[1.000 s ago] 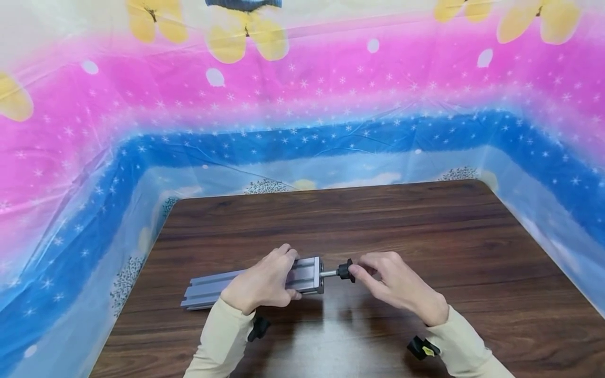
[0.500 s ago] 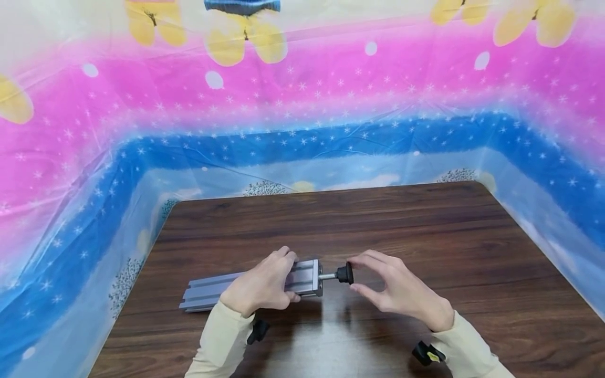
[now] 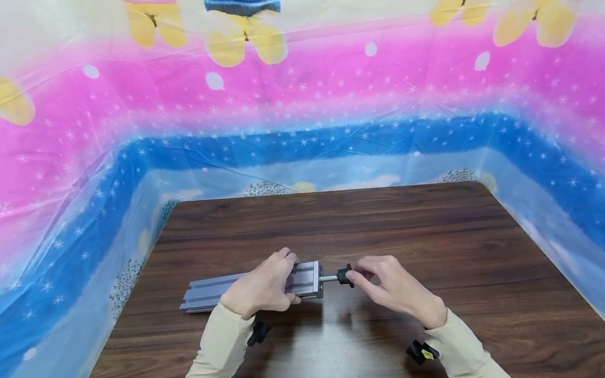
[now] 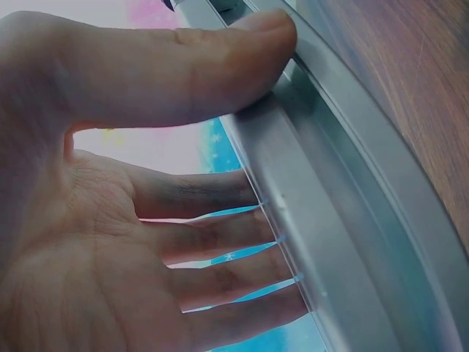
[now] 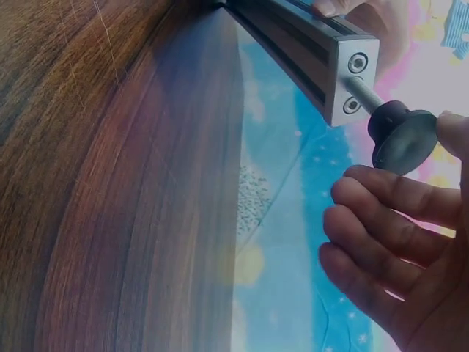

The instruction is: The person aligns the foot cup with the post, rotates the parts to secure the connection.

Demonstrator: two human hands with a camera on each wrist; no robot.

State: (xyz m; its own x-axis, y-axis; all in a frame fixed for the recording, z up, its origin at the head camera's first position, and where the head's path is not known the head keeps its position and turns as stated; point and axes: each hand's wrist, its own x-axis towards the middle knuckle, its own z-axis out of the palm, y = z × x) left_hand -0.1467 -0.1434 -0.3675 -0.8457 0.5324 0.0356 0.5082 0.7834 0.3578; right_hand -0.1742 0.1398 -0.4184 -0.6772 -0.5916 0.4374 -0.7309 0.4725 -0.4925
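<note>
A grey aluminium profile lies lengthwise across the table. My left hand grips it near its right end; in the left wrist view the thumb lies over its groove and the other fingers reach the opposite edge. Two screws show in the end plate in the right wrist view. From that plate sticks out a bare metal rod, which carries a black levelling foot with a round disc. My right hand pinches the disc's rim between thumb and index finger, the other fingers loosely bent below.
The dark wood-grain table has its far edge against a pink and blue patterned cloth. Black camera mounts hang at both wrists, the right one with a yellow mark.
My right fingers spread wide around the disc's rim half a second ago and have now closed together on it, the wrist turning. My left hand and the profile stay nearly still.
</note>
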